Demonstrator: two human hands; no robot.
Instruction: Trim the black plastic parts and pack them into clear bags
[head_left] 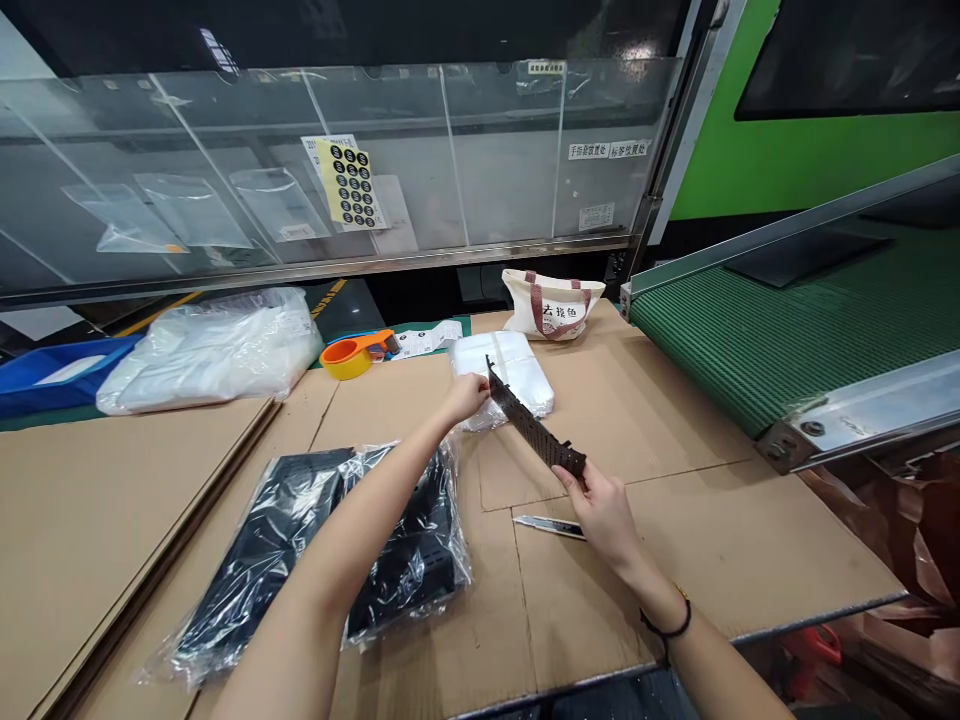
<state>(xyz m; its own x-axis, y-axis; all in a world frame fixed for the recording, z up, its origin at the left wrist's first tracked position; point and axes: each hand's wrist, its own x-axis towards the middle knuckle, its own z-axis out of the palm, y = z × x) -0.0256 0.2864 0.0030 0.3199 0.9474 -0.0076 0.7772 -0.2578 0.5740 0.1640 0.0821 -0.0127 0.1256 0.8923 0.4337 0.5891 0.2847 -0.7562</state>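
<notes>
Between my two hands a black perforated plastic panel is held up on edge, tilted down toward the right. My left hand pinches its far upper end. Nearer to me, my right hand grips the lower right end, thumb on top. Behind the panel lies a stack of clear plastic bags. A utility knife rests on the cardboard beside my right hand. Under my left forearm are black panels in clear bags.
Brown cardboard covers the table. At right, a green conveyor belt carries a dark flat part. Toward the back sit a canvas bag, an orange tape dispenser, a bundle of plastic bags and a blue tray. Cardboard sheets lie left.
</notes>
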